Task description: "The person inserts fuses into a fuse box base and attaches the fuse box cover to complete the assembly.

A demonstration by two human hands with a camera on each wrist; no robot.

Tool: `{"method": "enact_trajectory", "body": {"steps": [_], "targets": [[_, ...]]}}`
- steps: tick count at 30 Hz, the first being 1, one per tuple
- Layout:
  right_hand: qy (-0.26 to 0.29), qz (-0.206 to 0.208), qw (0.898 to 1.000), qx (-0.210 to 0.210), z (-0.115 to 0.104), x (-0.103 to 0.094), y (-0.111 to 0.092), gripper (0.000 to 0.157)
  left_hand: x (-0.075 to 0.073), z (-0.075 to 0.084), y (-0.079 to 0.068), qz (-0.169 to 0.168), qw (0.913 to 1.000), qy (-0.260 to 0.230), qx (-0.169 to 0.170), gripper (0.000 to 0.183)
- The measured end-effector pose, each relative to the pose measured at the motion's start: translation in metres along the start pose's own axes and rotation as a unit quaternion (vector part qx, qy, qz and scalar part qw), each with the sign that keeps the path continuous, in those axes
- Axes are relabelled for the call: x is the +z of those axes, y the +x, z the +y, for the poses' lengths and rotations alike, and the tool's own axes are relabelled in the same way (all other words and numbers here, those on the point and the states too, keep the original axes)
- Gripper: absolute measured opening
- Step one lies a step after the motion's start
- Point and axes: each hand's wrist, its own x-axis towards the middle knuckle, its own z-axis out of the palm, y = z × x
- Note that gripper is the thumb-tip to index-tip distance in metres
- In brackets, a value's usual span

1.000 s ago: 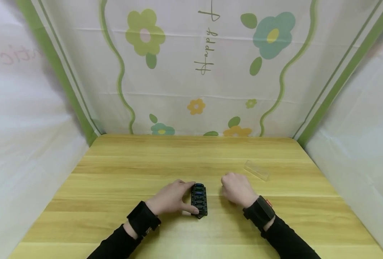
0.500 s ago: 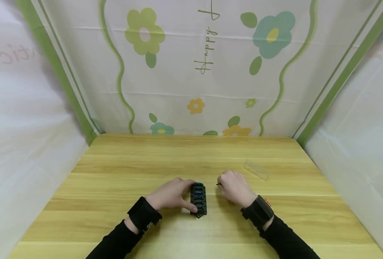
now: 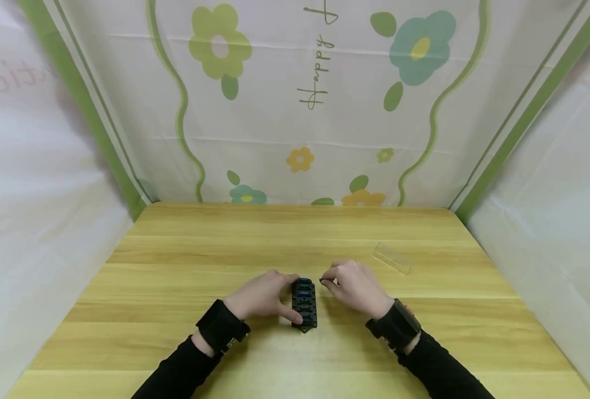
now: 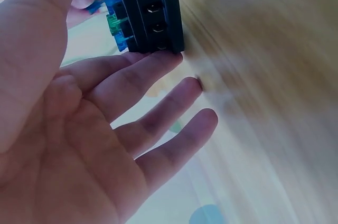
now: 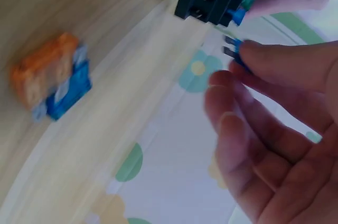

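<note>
A black fuse block (image 3: 304, 303) stands on the wooden table, its long side pointing away from me. My left hand (image 3: 262, 296) holds it by its ends, thumb at the near end and index finger at the far one. Blue and green blade fuses sit in slots toward its far end; the nearer slots look black. Just right of the block, my right hand (image 3: 358, 287) pinches a small blue blade fuse (image 5: 237, 50) between thumb and index finger. Its two metal prongs point out toward the block, with a gap between them. The other right fingers are bent.
A clear plastic cover (image 3: 392, 258) lies on the table behind my right hand. The right wrist view shows blurred orange pieces (image 5: 46, 68) and a blue piece (image 5: 71, 92) on the tabletop. Patterned cloth walls (image 3: 270, 111) close off the back and sides.
My right hand has moved left toward the fuse block, and the fuse now shows at its fingertips. The left hand keeps its hold on the block.
</note>
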Motion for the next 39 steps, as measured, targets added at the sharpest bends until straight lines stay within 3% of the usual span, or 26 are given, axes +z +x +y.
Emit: {"method": "enact_trajectory", "body": {"steps": [9, 18, 31, 39], "targets": [[0.073, 0.025, 0.996, -0.043, -0.016, -0.004, 0.005, 0.008, 0.0, -0.001, 0.0, 0.0, 1.0, -0.007, 0.0, 0.095], [0.113, 0.01, 0.991, -0.071, -0.027, 0.007, 0.007, 0.004, -0.001, -0.001, 0.0, -0.005, 0.9999, 0.001, -0.009, 0.097], [0.105, -0.022, 0.992, -0.071, -0.027, 0.017, 0.004, 0.006, -0.001, 0.0, -0.001, -0.001, 1.0, -0.005, 0.001, 0.093], [0.082, -0.037, 0.995, -0.049, -0.03, 0.02, 0.003, 0.006, -0.001, 0.0, -0.001, -0.003, 0.9999, -0.012, 0.007, 0.092]]}}
